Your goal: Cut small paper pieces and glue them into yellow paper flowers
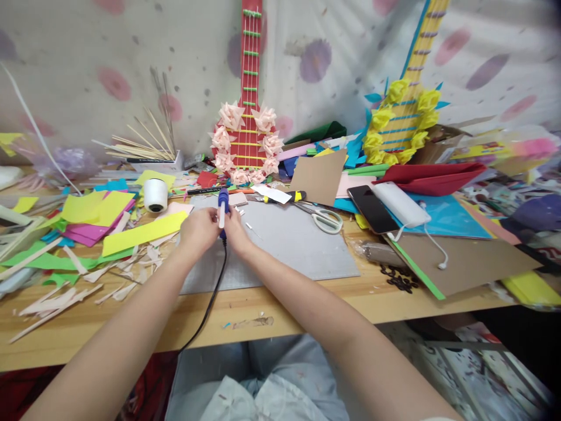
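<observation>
A blue hot glue gun [223, 200], with a white glue stick [221, 220] at its back, stands between my hands over the grey cutting mat [302, 251]. My right hand [236, 231] is closed on its right side. My left hand [200, 229] is pinched against its left side, the fingertips partly hidden. A black cord [218, 278] runs down from the gun over the table edge. Small white bits lie on the mat just right of my right hand. Scissors [328, 221] and a yellow-black utility knife [295, 196] rest at the mat's back.
A red paper guitar [249, 140] with pink flowers and a yellow one [401, 117] lean at the back. Left are paper scraps [144, 234], a white round device [155, 195] and a box of sticks [158, 161]. Right are a phone [372, 209], a white power bank [402, 204] and cardboard [464, 263].
</observation>
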A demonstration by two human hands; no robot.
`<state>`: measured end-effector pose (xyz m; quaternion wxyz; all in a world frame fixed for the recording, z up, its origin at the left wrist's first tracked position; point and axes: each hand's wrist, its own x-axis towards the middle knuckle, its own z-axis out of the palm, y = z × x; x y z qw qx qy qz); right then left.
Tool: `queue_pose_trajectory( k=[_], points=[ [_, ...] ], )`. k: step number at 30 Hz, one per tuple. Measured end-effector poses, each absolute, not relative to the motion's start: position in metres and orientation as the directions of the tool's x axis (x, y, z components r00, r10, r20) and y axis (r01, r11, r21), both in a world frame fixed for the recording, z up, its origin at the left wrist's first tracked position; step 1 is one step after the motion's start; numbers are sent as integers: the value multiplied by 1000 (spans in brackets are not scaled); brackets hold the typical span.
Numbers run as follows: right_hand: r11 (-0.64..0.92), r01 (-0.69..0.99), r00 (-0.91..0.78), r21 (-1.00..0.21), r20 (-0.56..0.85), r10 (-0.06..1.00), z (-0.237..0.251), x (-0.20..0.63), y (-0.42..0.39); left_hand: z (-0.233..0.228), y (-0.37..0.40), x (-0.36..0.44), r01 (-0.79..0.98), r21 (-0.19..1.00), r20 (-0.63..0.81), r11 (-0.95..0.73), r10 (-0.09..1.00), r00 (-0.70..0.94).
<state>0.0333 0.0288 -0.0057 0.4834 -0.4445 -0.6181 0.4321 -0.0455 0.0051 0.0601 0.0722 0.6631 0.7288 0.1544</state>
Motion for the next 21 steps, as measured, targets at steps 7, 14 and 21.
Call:
queue_pose_trajectory(
  k=[7,14,21],
  points=[
    [296,224,-323,-929,215,921,9,48,16,57,22,-103,985,166,170,45,983,-74],
    [267,497,-103,-826,249,963,10,159,51,36,35,-141,992,123,80,-35,996,25],
    [228,880,-70,-416,361,930,3,245,47,32,39,-141,992,118,72,-53,996,45]
  ],
)
